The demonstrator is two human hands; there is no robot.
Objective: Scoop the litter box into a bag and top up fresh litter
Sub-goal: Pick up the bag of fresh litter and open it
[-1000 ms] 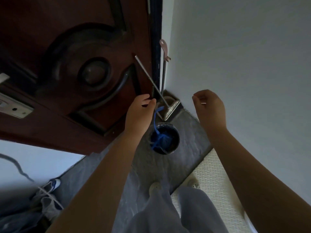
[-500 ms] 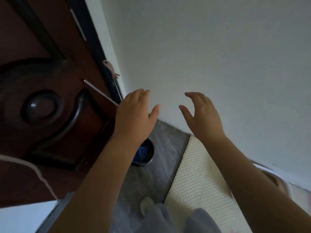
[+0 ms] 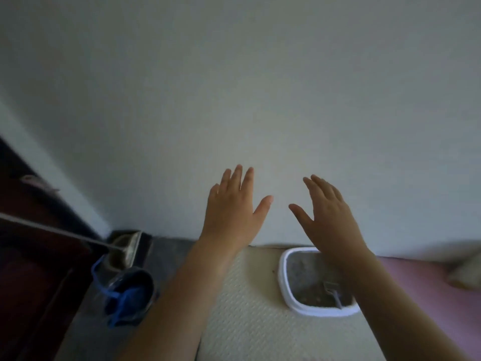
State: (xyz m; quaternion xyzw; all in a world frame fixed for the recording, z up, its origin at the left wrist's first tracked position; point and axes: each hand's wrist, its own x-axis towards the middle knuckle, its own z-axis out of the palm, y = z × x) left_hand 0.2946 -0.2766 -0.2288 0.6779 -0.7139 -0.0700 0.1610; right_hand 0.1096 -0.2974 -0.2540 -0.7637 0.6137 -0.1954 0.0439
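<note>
Both hands are empty and held up in front of the pale wall (image 3: 234,100). The left hand (image 3: 231,204) has straight fingers close together and its thumb out. The right hand (image 3: 329,212) is spread the same way, and neither touches anything.

Below the right wrist sits the litter box (image 3: 322,310), a white-rimmed tray on the cream textured mat (image 3: 247,308), close against the foot of the wall. The right forearm crosses over its right side and hides that edge. Inside, on grey litter, lies a grey scoop (image 3: 332,290) with its handle slanting toward the near rim, just beside the forearm.

The scoop looks light and rigid, best taken by the handle end, which the right hand could reach by dropping down and back. The tray is probably stiff plastic and heavy with litter. If it has to shift, a grip on opposite rims with both hands would keep it level, since loose grains spill easily.

Well to the left, beyond the left arm, a blue bag (image 3: 122,300) lines a small dark bin (image 3: 142,276). It looks thin and floppy, and its loop handles hanging over the edge are the likely hold. A metal dustpan (image 3: 125,250) stands behind it, beside the dark door (image 3: 26,269). A pink mat (image 3: 416,282) lies to the right.
</note>
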